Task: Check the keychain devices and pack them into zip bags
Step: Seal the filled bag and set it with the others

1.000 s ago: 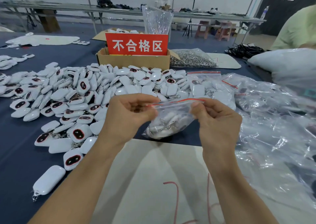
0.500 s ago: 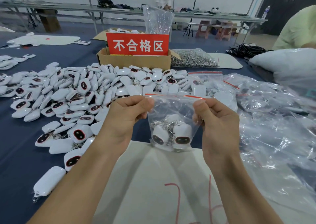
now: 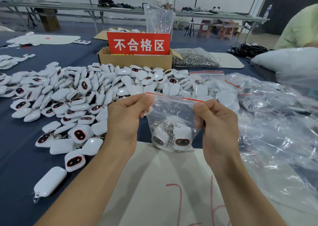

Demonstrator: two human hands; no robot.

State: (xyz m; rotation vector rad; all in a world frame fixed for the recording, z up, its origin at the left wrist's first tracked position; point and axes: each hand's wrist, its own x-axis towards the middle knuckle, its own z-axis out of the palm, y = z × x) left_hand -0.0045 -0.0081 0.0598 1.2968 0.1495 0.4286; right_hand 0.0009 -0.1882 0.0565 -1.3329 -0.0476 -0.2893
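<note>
**Zip bag held by its top strip, both hands**

Left hand (image 3: pixel 123 120) pinches the left end of the zip bag's (image 3: pixel 173 112) red strip, thumb over curled fingers. Right hand (image 3: pixel 218 122) pinches the right end the same way. The bag hangs between them above the far edge of a white sheet (image 3: pixel 163 182), toward the desk's (image 3: pixel 17 148) near edge. Two keychain devices (image 3: pixel 181 138) sit at the bag's bottom, dark faces to camera. Can't tell if the strip is sealed. Loose device pile (image 3: pixel 77 94) covers the desk's left side. Cardboard box (image 3: pixel 136 60) with red sign (image 3: pixel 138 44) sits toward the far edge. Clear bags (image 3: pixel 275 131) are heaped along the right edge.
</note>
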